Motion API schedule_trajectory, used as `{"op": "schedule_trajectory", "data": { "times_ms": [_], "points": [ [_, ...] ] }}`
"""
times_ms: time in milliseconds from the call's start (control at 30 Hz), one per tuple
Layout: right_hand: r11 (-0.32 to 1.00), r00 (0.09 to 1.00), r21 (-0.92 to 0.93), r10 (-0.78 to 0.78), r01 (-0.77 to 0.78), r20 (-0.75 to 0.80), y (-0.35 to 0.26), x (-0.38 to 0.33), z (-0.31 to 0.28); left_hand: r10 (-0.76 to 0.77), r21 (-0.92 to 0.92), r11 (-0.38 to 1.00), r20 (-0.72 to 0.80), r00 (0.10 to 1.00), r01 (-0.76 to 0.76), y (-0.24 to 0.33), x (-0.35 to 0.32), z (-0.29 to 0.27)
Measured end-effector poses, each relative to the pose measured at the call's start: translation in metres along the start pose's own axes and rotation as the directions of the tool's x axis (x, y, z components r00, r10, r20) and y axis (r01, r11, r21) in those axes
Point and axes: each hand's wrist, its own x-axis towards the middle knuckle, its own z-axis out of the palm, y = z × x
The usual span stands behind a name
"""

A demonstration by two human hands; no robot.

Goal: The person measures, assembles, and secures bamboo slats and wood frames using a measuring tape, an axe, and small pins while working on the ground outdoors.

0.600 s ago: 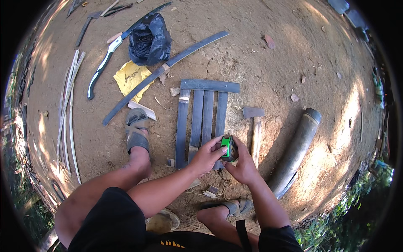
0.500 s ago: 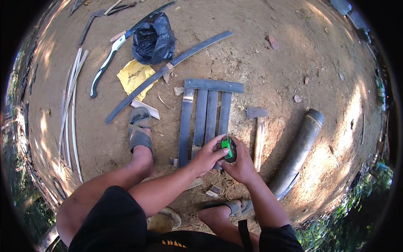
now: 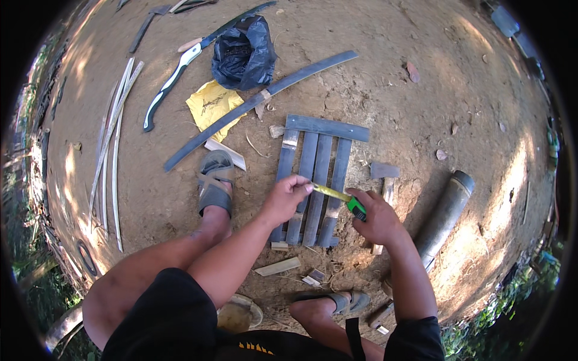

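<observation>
A green and black tape measure [image 3: 356,209] is in my right hand [image 3: 380,221], its fingers wrapped round the case. A short length of yellow blade [image 3: 331,192] stretches leftward from it. My left hand [image 3: 282,201] pinches the blade's free end between thumb and fingers. Both hands are above a frame of dark bamboo slats [image 3: 310,157] on the ground, several upright slats joined to a crosspiece [image 3: 328,126] at the far end. Beside my right hand lies a wooden-handled hammer or hatchet [image 3: 385,171], its handle partly hidden by that hand.
A thick bamboo pole [image 3: 445,213] lies to the right. Farther left are a long curved bamboo strip [image 3: 301,73], a yellow bag [image 3: 211,102], a black plastic bag [image 3: 244,63], a folding saw [image 3: 171,78] and thin strips [image 3: 108,144]. Wood offcuts [image 3: 278,266] lie near my feet.
My hands have moved apart, drawing the yellow blade out of the tape measure. The left hand has shifted from the case to the blade's end. The view has shifted slightly.
</observation>
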Motion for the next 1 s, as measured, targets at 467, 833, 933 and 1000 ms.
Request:
{"op": "schedule_trajectory", "data": {
  "times_ms": [467,833,933,1000],
  "points": [
    [0.962,0.958,-0.251,0.033,-0.108,-0.285,0.095,0.026,-0.057,0.151,0.496,0.861,-0.465,0.872,0.115,0.046,0.086,-0.045],
    [0.955,0.972,-0.259,0.086,-0.143,-0.218,0.091,0.037,-0.075,0.106,0.328,0.94,-0.551,0.828,0.097,0.023,0.088,-0.042],
    [0.947,0.97,-0.274,0.107,-0.166,-0.216,0.084,0.036,-0.078,0.121,0.317,0.945,-0.568,0.814,0.08,0.027,0.087,-0.041],
    [0.945,0.972,-0.284,0.099,-0.158,-0.213,0.085,0.037,-0.079,0.095,0.319,0.943,-0.54,0.836,0.099,0.032,0.085,-0.042]
  ]
}}
